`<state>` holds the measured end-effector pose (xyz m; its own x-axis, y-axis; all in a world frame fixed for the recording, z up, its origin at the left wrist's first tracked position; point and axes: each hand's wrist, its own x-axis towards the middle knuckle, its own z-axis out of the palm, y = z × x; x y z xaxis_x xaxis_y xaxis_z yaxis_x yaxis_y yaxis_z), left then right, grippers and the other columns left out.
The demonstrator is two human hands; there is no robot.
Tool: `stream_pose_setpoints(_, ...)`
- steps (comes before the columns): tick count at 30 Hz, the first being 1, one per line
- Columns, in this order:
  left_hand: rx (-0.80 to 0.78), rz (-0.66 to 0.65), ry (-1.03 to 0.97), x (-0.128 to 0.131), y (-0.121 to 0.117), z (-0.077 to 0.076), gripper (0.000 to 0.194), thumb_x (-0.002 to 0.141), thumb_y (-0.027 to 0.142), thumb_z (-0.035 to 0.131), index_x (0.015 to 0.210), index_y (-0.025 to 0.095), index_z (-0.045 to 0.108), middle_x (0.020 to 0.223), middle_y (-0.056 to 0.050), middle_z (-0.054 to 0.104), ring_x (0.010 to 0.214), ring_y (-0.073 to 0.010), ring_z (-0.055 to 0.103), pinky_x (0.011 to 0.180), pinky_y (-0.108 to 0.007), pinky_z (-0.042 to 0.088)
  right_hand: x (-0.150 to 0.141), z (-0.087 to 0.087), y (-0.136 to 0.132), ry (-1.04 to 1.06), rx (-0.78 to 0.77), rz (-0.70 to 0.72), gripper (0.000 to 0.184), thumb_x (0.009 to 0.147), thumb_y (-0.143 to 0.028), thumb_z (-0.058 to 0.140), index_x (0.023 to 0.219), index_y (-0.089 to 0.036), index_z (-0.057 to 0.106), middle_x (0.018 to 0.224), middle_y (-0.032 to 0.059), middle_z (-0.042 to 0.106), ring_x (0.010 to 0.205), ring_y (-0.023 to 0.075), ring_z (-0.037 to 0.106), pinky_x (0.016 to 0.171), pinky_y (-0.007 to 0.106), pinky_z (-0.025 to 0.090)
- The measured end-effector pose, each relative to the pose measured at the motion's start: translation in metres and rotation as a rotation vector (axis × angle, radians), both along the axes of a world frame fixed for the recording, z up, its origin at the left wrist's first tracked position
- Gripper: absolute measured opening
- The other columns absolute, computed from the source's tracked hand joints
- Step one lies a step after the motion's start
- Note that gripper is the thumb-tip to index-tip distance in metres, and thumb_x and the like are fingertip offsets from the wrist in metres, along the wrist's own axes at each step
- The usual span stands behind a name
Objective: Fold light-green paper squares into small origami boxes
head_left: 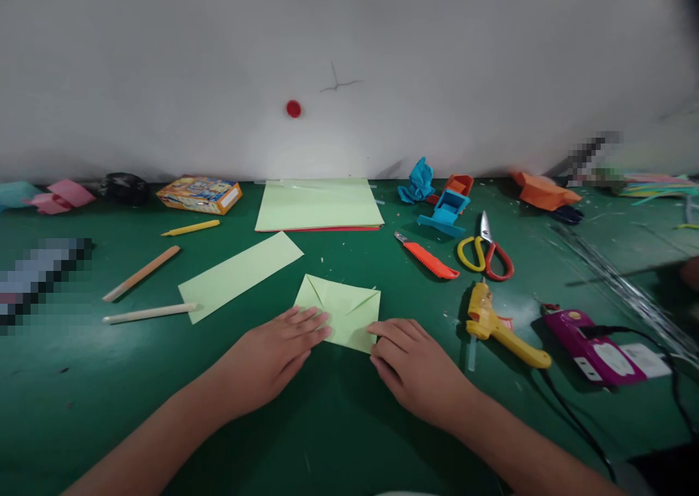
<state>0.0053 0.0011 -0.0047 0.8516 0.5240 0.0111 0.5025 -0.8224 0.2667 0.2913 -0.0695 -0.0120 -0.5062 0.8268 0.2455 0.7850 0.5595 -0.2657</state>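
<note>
A pale green sheet of paper [346, 314], with creases running in from its top corners, lies folded on the green tabletop. My left hand [281, 350] rests flat across its left side, fingers stretched out and holding nothing. At the right edge of the paper, my right hand [407, 357] has its fingers curled, with the index fingertip on the paper and the thumb by its lower corner. A pale green paper strip [240, 274] lies slantwise beyond my left hand.
At left lie a white stick [147, 314], a brown stick [142, 274] and a yellow pencil [191, 228]. A paper stack [320, 205] sits by the wall. To the right are an orange cutter [431, 257], scissors [485, 252], a yellow glue gun [502, 328] and a purple power strip [593, 343] with cords.
</note>
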Motion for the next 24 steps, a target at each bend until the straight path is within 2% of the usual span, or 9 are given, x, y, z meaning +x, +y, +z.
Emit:
stream_pose_setpoints(3, 0.013, 0.018, 0.001, 0.001, -0.002, -0.001, 0.046, 0.106, 0.022, 0.040, 0.151, 0.027, 0.050, 0.157, 0.001, 0.047, 0.146, -0.0191, 0.043, 0.125, -0.041, 0.032, 0.002, -0.002, 0.001, 0.012, -0.002, -0.016, 0.020, 0.102, -0.017, 0.049, 0.099, -0.018, 0.069, 0.125, 0.0096, 0.069, 0.112, 0.0252, 0.059, 0.096, 0.044, 0.050)
stream_pose_setpoints(5, 0.023, 0.024, -0.004, 0.000, -0.004, -0.001, 0.047, 0.106, 0.025, 0.042, 0.152, 0.028, 0.048, 0.157, 0.000, 0.046, 0.146, -0.0205, 0.044, 0.126, -0.041, 0.031, 0.003, -0.001, 0.003, 0.004, -0.019, -0.022, 0.023, 0.102, -0.017, 0.049, 0.111, -0.020, 0.070, 0.126, 0.0088, 0.069, 0.111, 0.0247, 0.059, 0.096, 0.043, 0.050)
stream_pose_setpoints(9, 0.061, 0.024, 0.025, -0.005, -0.010, -0.004, 0.055, 0.106, 0.033, 0.046, 0.160, 0.030, 0.033, 0.163, -0.001, 0.036, 0.150, -0.0235, 0.037, 0.127, -0.045, 0.027, 0.003, 0.001, 0.004, -0.042, -0.037, -0.003, 0.037, 0.100, -0.015, 0.053, 0.131, -0.029, 0.067, 0.127, 0.0068, 0.070, 0.108, 0.0242, 0.059, 0.094, 0.043, 0.051)
stream_pose_setpoints(12, 0.118, 0.041, 0.035, -0.008, -0.015, -0.007, 0.058, 0.106, 0.037, 0.045, 0.162, 0.032, 0.027, 0.166, 0.000, 0.029, 0.152, -0.0250, 0.033, 0.127, -0.046, 0.024, 0.004, 0.001, 0.004, -0.066, -0.026, 0.004, 0.040, 0.099, -0.013, 0.054, 0.133, -0.030, 0.067, 0.128, 0.0073, 0.069, 0.108, 0.0241, 0.059, 0.094, 0.043, 0.050)
stream_pose_setpoints(18, 0.178, 0.078, 0.025, -0.006, -0.022, -0.006, 0.057, 0.107, 0.037, 0.044, 0.161, 0.034, 0.028, 0.167, 0.000, 0.030, 0.152, -0.0270, 0.031, 0.127, -0.048, 0.024, 0.005, 0.002, 0.002, -0.079, -0.043, 0.018, 0.039, 0.102, -0.017, 0.050, 0.136, -0.031, 0.065, 0.131, 0.0064, 0.067, 0.110, 0.0250, 0.057, 0.095, 0.044, 0.049)
stream_pose_setpoints(24, 0.184, 0.096, 0.036, -0.005, -0.023, -0.004, 0.058, 0.106, 0.043, 0.045, 0.161, 0.035, 0.028, 0.167, -0.001, 0.029, 0.151, -0.0286, 0.034, 0.124, -0.050, 0.028, 0.003, 0.014, -0.002, -0.105, -0.106, 0.016, 0.040, 0.103, -0.027, 0.048, 0.141, -0.032, 0.059, 0.136, 0.0057, 0.064, 0.113, 0.0271, 0.054, 0.097, 0.047, 0.045)
